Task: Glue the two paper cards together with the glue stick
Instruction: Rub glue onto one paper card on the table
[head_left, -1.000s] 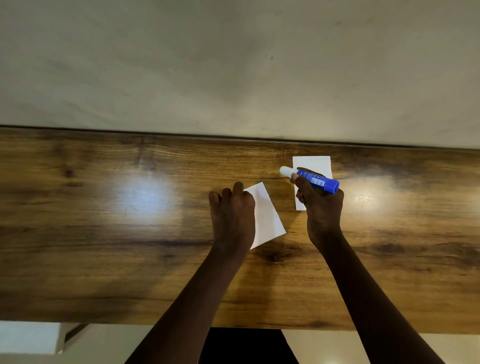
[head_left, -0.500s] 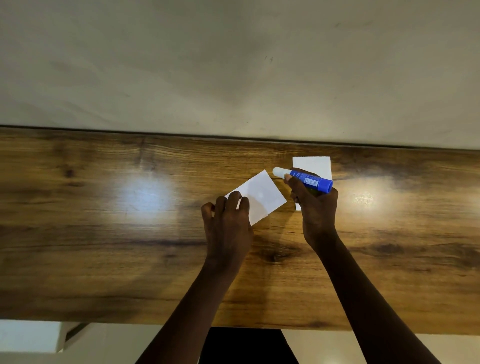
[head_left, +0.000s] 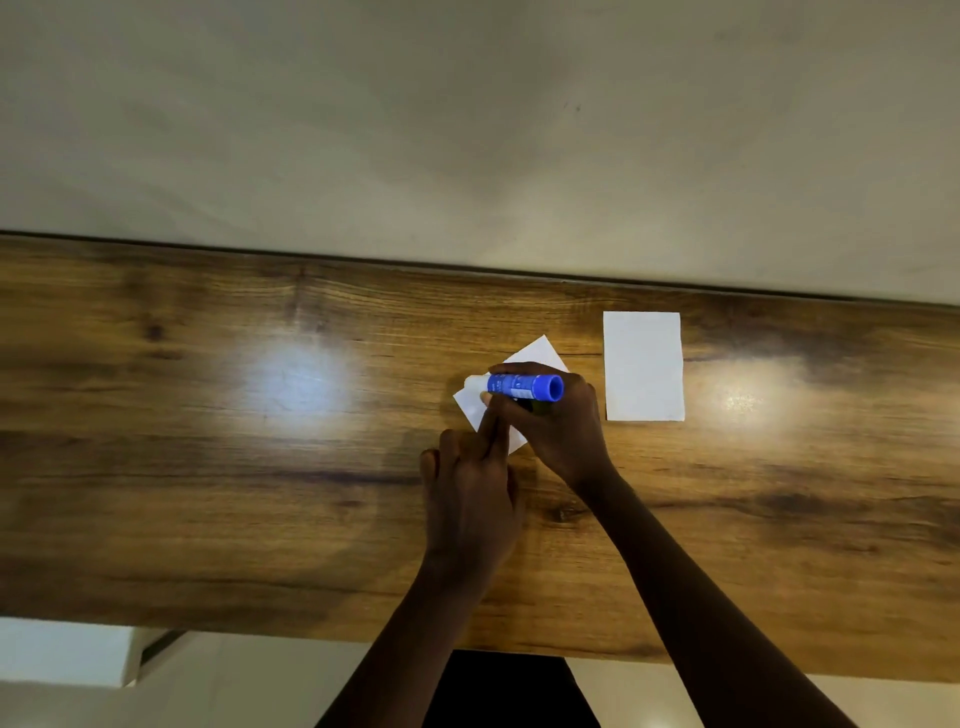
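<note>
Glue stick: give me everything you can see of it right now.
The glue stick has a blue plastic barrel with a printed label, a blue end cap facing right, and a white tip pointing left. It lies nearly level in the right hand, its tip over the tilted card that the left hand pins down. Tip contact with the paper cannot be confirmed.

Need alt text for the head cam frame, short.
Right hand holds a blue glue stick over a tilted white card that the left hand pins to a wooden table. A second white card lies apart, to the right.
</note>
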